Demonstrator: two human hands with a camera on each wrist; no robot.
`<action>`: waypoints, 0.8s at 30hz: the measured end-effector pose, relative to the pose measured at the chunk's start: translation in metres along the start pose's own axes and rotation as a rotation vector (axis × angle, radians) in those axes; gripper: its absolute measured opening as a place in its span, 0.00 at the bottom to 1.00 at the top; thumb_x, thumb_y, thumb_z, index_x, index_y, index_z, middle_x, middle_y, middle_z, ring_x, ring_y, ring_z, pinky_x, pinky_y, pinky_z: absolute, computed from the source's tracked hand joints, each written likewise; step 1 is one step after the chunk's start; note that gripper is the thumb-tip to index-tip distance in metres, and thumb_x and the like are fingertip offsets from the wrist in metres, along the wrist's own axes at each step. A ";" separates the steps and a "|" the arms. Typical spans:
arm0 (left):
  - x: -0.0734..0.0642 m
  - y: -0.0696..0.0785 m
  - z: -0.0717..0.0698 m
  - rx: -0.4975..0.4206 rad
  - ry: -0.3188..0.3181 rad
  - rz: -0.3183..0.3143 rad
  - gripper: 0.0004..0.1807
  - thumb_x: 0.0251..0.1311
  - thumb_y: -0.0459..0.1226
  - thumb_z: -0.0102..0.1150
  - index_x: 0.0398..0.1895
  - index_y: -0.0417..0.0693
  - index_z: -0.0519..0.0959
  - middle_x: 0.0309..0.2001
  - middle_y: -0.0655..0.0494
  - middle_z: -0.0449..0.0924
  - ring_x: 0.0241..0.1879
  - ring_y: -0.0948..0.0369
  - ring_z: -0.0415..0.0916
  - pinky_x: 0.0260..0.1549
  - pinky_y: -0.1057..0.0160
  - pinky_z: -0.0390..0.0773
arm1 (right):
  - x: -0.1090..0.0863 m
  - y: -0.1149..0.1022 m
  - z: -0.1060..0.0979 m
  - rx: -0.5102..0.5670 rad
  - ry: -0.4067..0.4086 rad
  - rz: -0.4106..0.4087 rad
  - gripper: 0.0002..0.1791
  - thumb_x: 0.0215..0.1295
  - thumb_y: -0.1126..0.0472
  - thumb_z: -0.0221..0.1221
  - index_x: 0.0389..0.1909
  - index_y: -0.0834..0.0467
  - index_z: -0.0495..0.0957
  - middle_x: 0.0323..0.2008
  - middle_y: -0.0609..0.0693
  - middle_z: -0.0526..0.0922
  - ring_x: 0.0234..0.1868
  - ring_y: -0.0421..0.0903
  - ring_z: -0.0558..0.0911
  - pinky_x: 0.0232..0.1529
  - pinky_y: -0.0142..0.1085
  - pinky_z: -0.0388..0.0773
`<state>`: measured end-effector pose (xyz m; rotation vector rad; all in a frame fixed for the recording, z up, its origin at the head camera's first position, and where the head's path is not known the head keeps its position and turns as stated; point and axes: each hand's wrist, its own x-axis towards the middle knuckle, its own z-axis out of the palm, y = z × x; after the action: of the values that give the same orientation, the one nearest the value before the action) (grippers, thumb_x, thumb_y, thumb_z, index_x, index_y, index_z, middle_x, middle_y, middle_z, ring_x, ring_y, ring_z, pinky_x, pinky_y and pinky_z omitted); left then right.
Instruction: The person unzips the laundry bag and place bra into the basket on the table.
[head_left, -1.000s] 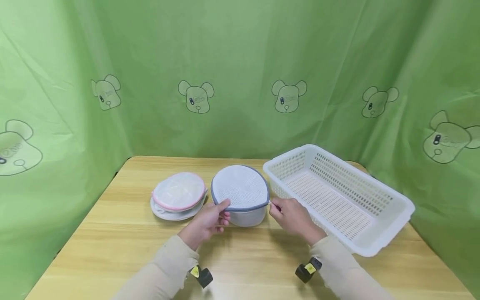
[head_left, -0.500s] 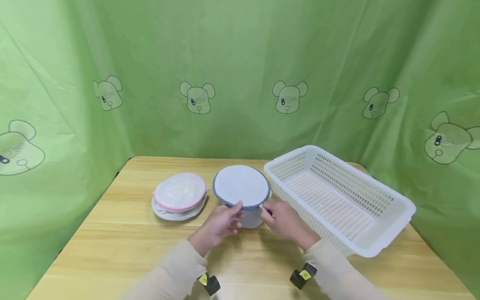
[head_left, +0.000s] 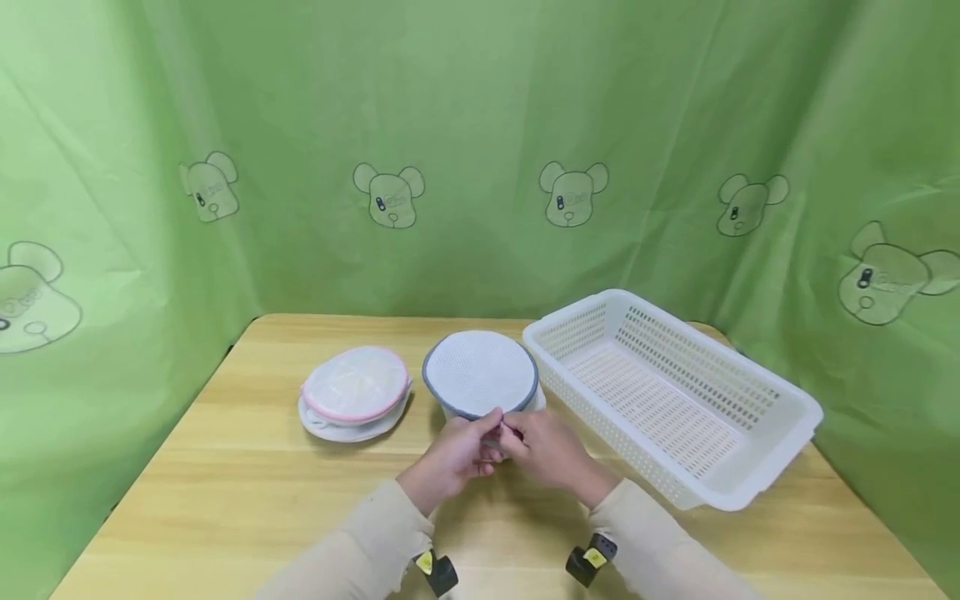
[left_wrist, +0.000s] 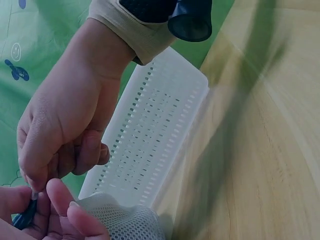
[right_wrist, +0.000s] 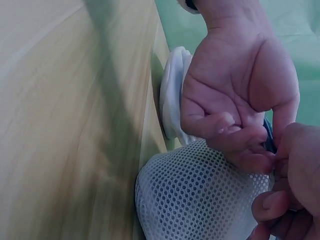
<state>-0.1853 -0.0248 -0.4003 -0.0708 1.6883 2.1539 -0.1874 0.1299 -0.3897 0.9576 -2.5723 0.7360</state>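
A round white mesh laundry bag [head_left: 480, 371] with a dark blue zipper rim stands upright mid-table. My left hand [head_left: 450, 462] grips the bag's near rim between thumb and fingers. At the same spot my right hand [head_left: 551, 450] pinches what looks like the zipper pull, its fingertips against my left thumb. From the right wrist view, the bag's mesh side [right_wrist: 200, 195] bulges below both hands. A small white tip and a piece of the blue rim [left_wrist: 25, 215] show between the fingers in the left wrist view; the pull itself is mostly covered.
A flat, pink-rimmed mesh bag [head_left: 356, 383] lies on another flattened white bag [head_left: 341, 432] to the left. At the right stands a large white perforated plastic basket [head_left: 667, 483], slanted across the wooden table [head_left: 247, 508]. Green curtain [head_left: 480, 92] encloses the back and sides.
My right hand has slid left along the bag's near rim with the zipper pull. My left hand has shifted right, so the two hands now meet at the front.
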 end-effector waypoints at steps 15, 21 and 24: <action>0.001 0.003 -0.006 0.036 -0.015 0.000 0.14 0.67 0.43 0.55 0.24 0.50 0.79 0.22 0.59 0.79 0.19 0.66 0.71 0.19 0.71 0.68 | -0.002 0.005 0.001 -0.006 0.032 0.000 0.22 0.64 0.63 0.56 0.13 0.48 0.60 0.12 0.35 0.56 0.15 0.31 0.59 0.15 0.27 0.57; -0.001 0.002 -0.008 0.040 0.005 0.012 0.13 0.68 0.43 0.54 0.26 0.48 0.77 0.25 0.58 0.78 0.20 0.66 0.71 0.19 0.72 0.68 | -0.004 0.011 0.003 0.004 0.037 0.009 0.21 0.62 0.66 0.54 0.13 0.49 0.60 0.12 0.35 0.57 0.15 0.31 0.59 0.15 0.26 0.57; 0.000 0.001 -0.009 0.033 0.002 0.007 0.13 0.68 0.42 0.54 0.26 0.48 0.77 0.26 0.57 0.78 0.21 0.66 0.71 0.18 0.72 0.68 | -0.004 0.012 0.003 0.009 0.044 -0.007 0.21 0.62 0.66 0.54 0.13 0.49 0.60 0.12 0.35 0.57 0.15 0.31 0.58 0.15 0.26 0.57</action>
<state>-0.1871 -0.0332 -0.4011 -0.0577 1.7278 2.1310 -0.1926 0.1382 -0.3987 0.9419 -2.5286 0.7595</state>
